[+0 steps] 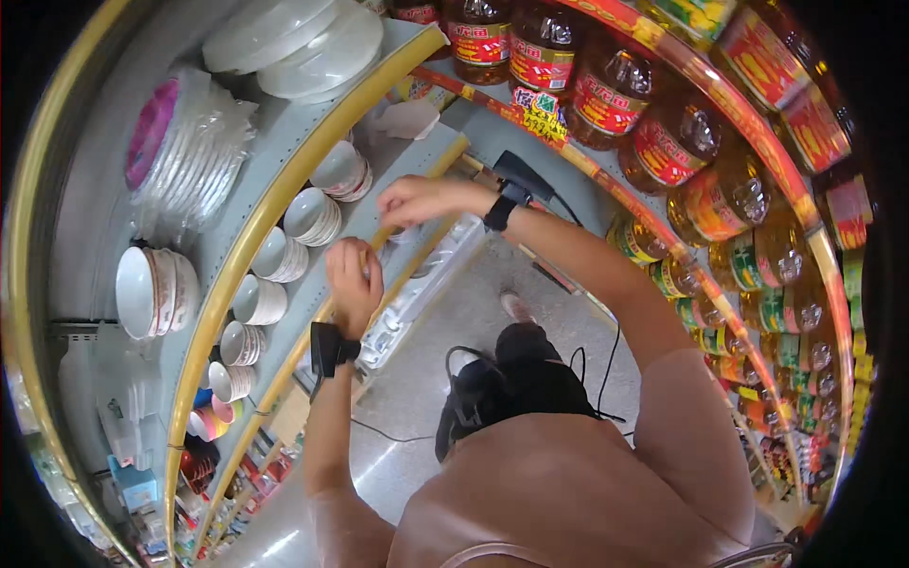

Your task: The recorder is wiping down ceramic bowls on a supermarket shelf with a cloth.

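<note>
Both of my hands are at the gold front edge (327, 308) of a grey shelf with stacked white bowls. My left hand (354, 279) has its fingers curled together above this edge, and what they hold, if anything, is hidden. Farther along the same edge, my right hand (409, 202) is closed with bent fingers pointing down; I cannot make out anything in them. Beside my hands, a stack of white bowls (312, 216) lies tipped on its side, with another bowl stack (343, 173) behind it. A black strap device sits on each wrist.
Plates (317, 57), a plastic-wrapped stack (185, 142) and patterned bowls (151, 293) occupy the upper shelf at left. Large oil bottles (606, 99) with red labels line the right shelves behind red-orange edge strips. Cables (606, 369) hang by my legs above the grey floor (407, 407).
</note>
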